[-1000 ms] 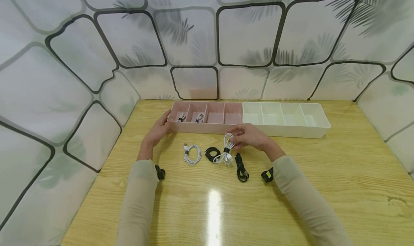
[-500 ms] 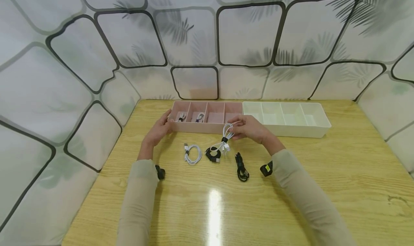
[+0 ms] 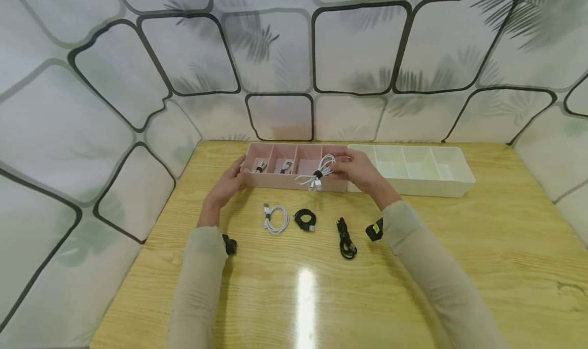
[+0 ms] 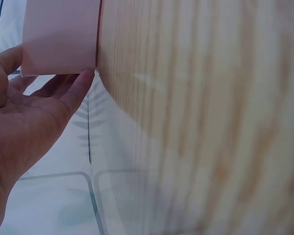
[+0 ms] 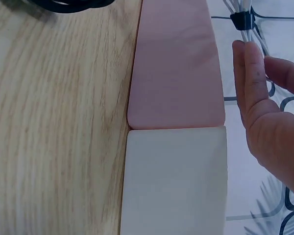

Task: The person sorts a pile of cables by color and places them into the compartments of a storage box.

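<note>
With the thumb and fingers of my right hand (image 3: 356, 171), I pinch a coiled white USB cable (image 3: 318, 174) bound by a black strap. It hangs above the front wall of a pink divided box (image 3: 294, 180), before its right-hand compartments. My left hand (image 3: 226, 184) holds the left end of that box; in the left wrist view the thumb lies at its upper edge and the fingers (image 4: 78, 90) against the end. Two compartments at the left contain a coiled cable each (image 3: 261, 166). On the table lie a white cable (image 3: 276, 220) and two black cables (image 3: 305, 220).
A cream divided box (image 3: 427, 185) stands end to end with the pink one at the back of the wooden table (image 3: 257, 298). A patterned curtain-like backdrop (image 3: 285, 53) rises behind and at both sides. One black cable (image 3: 346, 239) lies below my right hand.
My right hand has raised the white cable from over the black coil, up and away from me, to the pink box's front rim. My left hand has stayed at the box's end.
</note>
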Motion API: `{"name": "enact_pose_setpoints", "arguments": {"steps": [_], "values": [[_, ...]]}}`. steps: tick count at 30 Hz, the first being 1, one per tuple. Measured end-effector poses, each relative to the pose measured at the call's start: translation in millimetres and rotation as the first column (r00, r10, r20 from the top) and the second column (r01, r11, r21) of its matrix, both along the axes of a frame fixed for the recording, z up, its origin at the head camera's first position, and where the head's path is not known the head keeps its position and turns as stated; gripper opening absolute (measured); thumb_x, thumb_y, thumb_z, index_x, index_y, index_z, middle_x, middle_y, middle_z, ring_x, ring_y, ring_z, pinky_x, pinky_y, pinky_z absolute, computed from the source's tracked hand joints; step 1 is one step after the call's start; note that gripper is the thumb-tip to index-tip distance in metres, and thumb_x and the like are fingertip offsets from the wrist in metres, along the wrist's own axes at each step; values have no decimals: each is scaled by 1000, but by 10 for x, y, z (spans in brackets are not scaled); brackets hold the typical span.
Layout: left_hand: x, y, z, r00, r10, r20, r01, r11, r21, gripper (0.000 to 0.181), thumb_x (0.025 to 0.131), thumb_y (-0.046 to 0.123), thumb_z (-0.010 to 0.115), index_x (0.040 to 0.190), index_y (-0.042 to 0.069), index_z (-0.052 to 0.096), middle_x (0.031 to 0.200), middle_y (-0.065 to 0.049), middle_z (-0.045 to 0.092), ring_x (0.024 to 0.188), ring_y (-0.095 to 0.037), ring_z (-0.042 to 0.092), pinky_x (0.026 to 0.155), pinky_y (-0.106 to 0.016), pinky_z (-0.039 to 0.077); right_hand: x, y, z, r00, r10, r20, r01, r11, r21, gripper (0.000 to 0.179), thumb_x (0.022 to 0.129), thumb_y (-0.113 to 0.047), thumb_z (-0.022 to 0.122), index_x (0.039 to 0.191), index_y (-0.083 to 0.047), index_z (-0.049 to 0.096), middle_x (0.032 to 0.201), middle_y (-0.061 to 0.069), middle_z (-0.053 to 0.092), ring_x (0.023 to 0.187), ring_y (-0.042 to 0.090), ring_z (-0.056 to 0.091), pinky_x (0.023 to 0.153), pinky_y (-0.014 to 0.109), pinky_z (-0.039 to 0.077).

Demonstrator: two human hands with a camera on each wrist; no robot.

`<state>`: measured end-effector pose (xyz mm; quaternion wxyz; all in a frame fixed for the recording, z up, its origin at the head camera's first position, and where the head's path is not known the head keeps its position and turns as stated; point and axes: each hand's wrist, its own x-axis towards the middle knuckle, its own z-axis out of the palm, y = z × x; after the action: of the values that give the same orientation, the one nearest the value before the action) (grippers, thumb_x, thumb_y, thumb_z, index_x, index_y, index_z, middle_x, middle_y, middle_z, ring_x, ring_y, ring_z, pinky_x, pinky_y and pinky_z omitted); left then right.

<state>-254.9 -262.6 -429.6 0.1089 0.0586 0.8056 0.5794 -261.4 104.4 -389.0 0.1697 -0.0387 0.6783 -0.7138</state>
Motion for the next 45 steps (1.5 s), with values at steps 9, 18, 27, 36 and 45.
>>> {"name": "enact_pose_setpoints", "arguments": {"steps": [9, 18, 27, 36, 45], "values": [[-5, 21, 22, 1000, 5, -7, -5, 1000, -1, 59, 109, 20, 36, 162, 15, 9, 159, -29, 19, 142, -42, 31, 113, -53, 34, -124, -61, 38, 996, -86, 32, 86, 996, 3, 50, 98, 1, 57, 145, 1, 42, 121, 16, 54, 75, 13, 68, 81, 30, 58], [6, 18, 6, 1000, 20, 8, -20, 1000, 2, 59, 109, 20, 36, 162, 17, 10, 158, -30, 22, 140, -42, 34, 112, -53, 36, -235, -126, 52, 987, -158, 28, 159, 986, -45, 50, 98, 5, 53, 146, 6, 38, 141, 30, 47, 75, 10, 68, 70, 20, 58], [18, 18, 13, 1000, -3, 3, 3, 1000, 24, 59, 109, 20, 35, 162, 16, 8, 160, -29, 16, 143, -43, 28, 112, -55, 34, -301, -187, 51, 985, -175, -4, 175, 985, 12, 49, 96, 5, 56, 143, 5, 41, 136, 33, 50, 70, 9, 67, 70, 23, 59], [25, 25, 28, 1000, -7, -7, 7, 999, 36, 59, 109, 17, 36, 161, 13, 9, 159, -30, 18, 141, -44, 32, 111, -55, 35, -319, -243, 63, 985, -164, -54, 168, 982, 85, 50, 93, 7, 58, 141, 7, 44, 128, 32, 56, 71, 11, 66, 67, 23, 59], [38, 26, 55, 1000, 2, 13, -2, 999, 43, 59, 109, 16, 35, 161, 12, 9, 159, -31, 16, 141, -46, 30, 113, -56, 33, -356, -230, 63, 989, -138, -61, 144, 982, 123, 51, 93, 5, 60, 141, 8, 44, 126, 32, 57, 73, 14, 68, 79, 33, 59]]}}
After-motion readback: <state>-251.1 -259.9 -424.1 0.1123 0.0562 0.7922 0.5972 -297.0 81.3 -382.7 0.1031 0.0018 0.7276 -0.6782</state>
